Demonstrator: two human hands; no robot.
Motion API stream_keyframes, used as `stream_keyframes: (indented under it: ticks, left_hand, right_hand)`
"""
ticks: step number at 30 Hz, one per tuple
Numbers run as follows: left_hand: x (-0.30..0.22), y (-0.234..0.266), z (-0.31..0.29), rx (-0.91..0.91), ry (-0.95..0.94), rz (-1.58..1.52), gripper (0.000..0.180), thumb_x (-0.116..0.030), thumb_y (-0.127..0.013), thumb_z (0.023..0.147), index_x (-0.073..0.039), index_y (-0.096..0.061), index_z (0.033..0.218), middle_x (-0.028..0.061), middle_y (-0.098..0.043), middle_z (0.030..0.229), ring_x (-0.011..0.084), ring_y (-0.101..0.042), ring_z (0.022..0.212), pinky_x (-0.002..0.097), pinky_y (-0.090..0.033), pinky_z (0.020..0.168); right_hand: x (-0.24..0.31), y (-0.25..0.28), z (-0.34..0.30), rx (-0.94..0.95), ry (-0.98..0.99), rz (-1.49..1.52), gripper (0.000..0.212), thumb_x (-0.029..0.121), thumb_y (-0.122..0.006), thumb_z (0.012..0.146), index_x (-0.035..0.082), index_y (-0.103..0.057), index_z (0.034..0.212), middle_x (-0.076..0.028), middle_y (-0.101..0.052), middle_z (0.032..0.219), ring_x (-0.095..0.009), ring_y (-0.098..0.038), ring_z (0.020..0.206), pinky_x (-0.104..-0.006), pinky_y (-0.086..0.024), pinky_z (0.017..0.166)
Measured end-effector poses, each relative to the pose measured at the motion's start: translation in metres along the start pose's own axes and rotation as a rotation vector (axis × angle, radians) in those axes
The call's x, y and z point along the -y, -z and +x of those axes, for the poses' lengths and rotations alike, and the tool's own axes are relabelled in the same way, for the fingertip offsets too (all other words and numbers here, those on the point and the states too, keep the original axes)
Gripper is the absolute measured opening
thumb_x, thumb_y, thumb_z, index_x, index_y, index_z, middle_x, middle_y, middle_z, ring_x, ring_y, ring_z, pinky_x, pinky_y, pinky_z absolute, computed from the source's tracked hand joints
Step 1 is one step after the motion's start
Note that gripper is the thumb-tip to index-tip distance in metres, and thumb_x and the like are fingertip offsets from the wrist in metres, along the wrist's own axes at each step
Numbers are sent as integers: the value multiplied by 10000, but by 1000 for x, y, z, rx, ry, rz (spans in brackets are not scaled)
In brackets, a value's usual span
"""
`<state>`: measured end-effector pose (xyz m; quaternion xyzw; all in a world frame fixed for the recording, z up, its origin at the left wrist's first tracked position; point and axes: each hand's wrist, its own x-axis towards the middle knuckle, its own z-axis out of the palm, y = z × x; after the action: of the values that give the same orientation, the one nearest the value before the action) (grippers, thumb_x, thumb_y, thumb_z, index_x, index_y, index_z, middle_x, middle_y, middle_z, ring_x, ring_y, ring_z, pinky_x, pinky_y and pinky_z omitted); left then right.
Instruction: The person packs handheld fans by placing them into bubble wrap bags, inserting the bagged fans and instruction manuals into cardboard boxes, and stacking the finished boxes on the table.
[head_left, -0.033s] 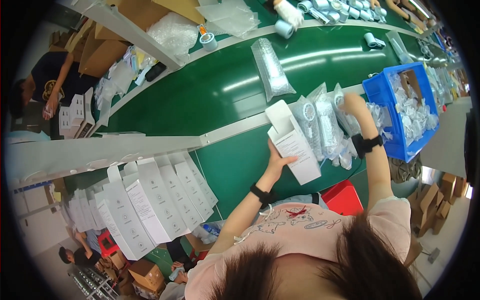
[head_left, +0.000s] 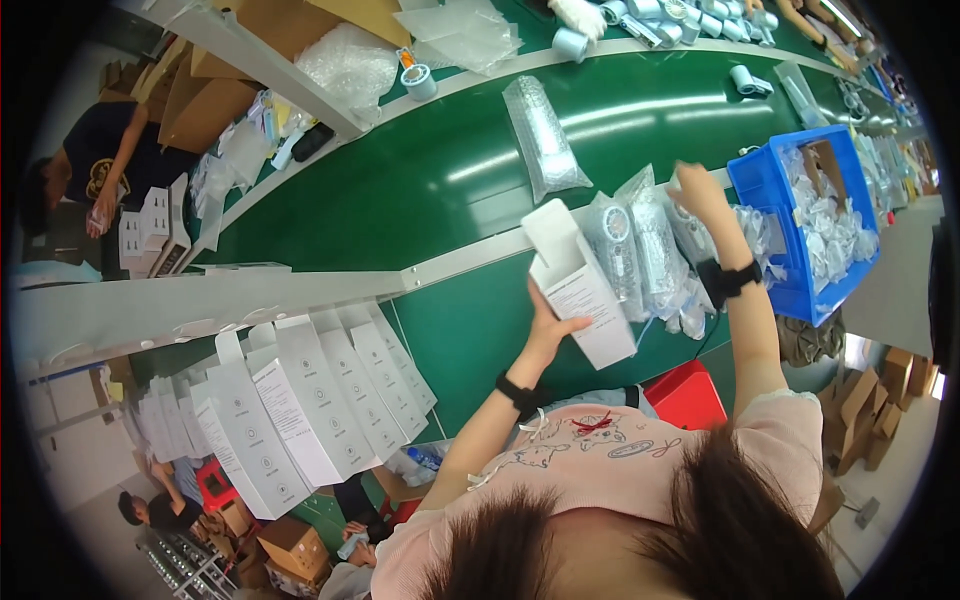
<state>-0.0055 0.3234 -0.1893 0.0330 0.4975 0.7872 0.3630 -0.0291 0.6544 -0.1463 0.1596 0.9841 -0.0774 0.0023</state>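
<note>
I see the white box (head_left: 592, 318) just right of the middle of the frame, tilted so its upper end leans toward the upper left, with that end open and a flap (head_left: 547, 224) standing out. The left hand (head_left: 548, 325) grips it low on its left side, the thumb lying across the printed face.

Up and to the right of the box, I find the right hand (head_left: 702, 192) with its fingers curled at the top of the rightmost bubble-wrapped package (head_left: 690, 236); I cannot tell whether they pinch the wrap. Two more bubble-wrapped packages lie between that one and the box, the nearest (head_left: 613, 252) right beside the box's edge. The box is thus with the left hand and apart from the right.

Under it all I have the green desk (head_left: 450, 325), bordered by a pale rail (head_left: 470, 255). Right of the right hand, a blue crate (head_left: 797, 272) holds crumpled clear plastic (head_left: 832, 205). At lower left, well apart from both hands, white boxes (head_left: 320, 400) stand in a slanting row.
</note>
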Motion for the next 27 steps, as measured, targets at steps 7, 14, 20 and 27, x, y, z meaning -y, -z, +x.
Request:
stream_keyframes:
  ticks: [7,14,20,27]
  left_hand:
    - [-43,55,-37,-199,-449,885,1096,-140,-790,583,-126,-9,1351,198,-269,1286,320,-364,1168,398,-353,935]
    - [-53,58,-45,-257,-704,858,953,-146,-787,577,-116,-173,1306,217,-301,1246,347,-369,1145,396,-329,946]
    - [-75,43,-34,-247,-504,1048,851,-133,-786,573,-103,-241,1226,204,-316,1239,352,-381,1125,388,-349,916]
    - [-59,-3,-22,-245,-602,939,700,-128,-785,587,-67,-295,1084,205,-320,1245,340,-396,1104,379,-358,893]
  right_hand:
    - [174,-35,154,51,-25,301,833,421,-668,670,104,-252,1318,-282,-519,1053,-405,-543,928,-433,-457,790]
    - [175,-77,164,71,-37,530,942,274,-691,640,102,-130,1377,-272,-482,1120,-394,-531,973,-434,-442,826]
    - [139,36,49,-108,15,1690,638,96,-603,686,64,-328,1261,-141,-509,1102,-276,-528,987,-363,-442,839]
    - [189,51,-60,-629,-346,2175,496,33,-584,703,33,-395,1161,-108,-466,1081,-242,-484,991,-344,-420,857]
